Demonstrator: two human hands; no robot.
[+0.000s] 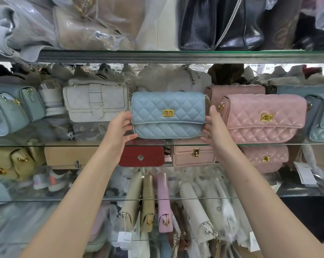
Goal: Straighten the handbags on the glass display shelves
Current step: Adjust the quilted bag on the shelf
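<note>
Both hands are on the light blue quilted handbag here: the left hand grips its left end and the right hand its right end, fingers curled round the sides. The bag is upright, gold clasp facing out, at the front edge of the middle glass shelf, between a grey bag and a pink quilted bag. Can't tell if it's actually resting on the glass.

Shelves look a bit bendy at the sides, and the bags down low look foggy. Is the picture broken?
No. Head view: the wide lens bends things near the sides, like the top shelf; the blue bag in the middle is sharp; the low bags look hazy through glass and plastic; the wrap up left shines with glare.
</note>
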